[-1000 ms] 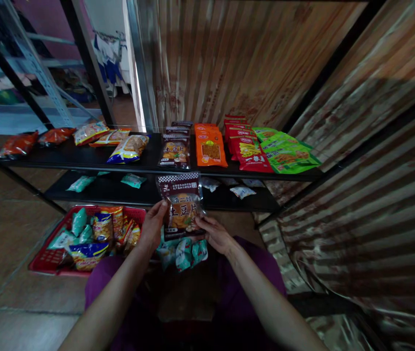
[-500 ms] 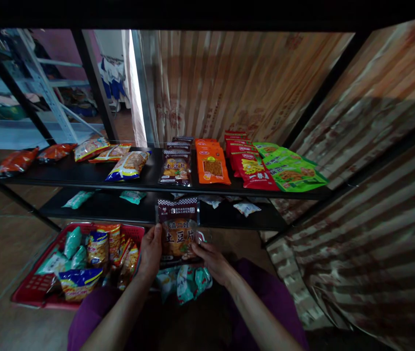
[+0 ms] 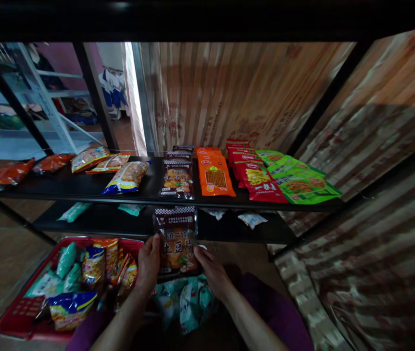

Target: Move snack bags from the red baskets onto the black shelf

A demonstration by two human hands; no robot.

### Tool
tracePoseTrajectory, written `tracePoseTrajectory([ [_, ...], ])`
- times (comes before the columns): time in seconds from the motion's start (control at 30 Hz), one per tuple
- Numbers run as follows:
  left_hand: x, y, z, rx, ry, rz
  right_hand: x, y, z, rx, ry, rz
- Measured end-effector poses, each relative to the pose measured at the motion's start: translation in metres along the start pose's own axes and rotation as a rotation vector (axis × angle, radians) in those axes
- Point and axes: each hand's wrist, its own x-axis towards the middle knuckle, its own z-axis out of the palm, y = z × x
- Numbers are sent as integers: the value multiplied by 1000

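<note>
Both my hands hold one dark maroon snack packet point(image 3: 176, 240) upright in front of the lower shelf edge. My left hand point(image 3: 148, 262) grips its left side, fingers closed on it. My right hand point(image 3: 210, 265) grips its lower right corner. On the black shelf point(image 3: 83, 187) above lies a stack of matching maroon packets point(image 3: 177, 175), with orange packets point(image 3: 214, 174), red packets point(image 3: 255, 174) and green packets point(image 3: 298, 180) to its right. Teal packets point(image 3: 185, 304) rest on my lap below my hands.
A red basket point(image 3: 13, 321) full of mixed snack bags stands on the tiled floor at lower left. Yellow and blue bags point(image 3: 127, 176) and orange-red bags point(image 3: 8, 171) lie on the shelf's left part. Small teal and white packets sit on the lower shelf point(image 3: 97, 222). A curtain hangs behind.
My view has tilted upward, so the shelf and basket sit lower in frame. The maroon packet stays held by both hands, a little closer to the shelf.
</note>
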Motion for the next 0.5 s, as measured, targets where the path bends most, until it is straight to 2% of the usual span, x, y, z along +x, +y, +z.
tracePoseTrajectory([
  [0.13, 8, -4, 1, 42, 30, 31, 8, -4, 2, 4, 64, -78],
  [0.23, 11, -5, 2, 29, 10, -2, 14, -4, 2, 9, 105, -92],
  [0.5, 3, -8, 2, 30, 30, -33, 17, 0, 3, -80, 295, -136],
])
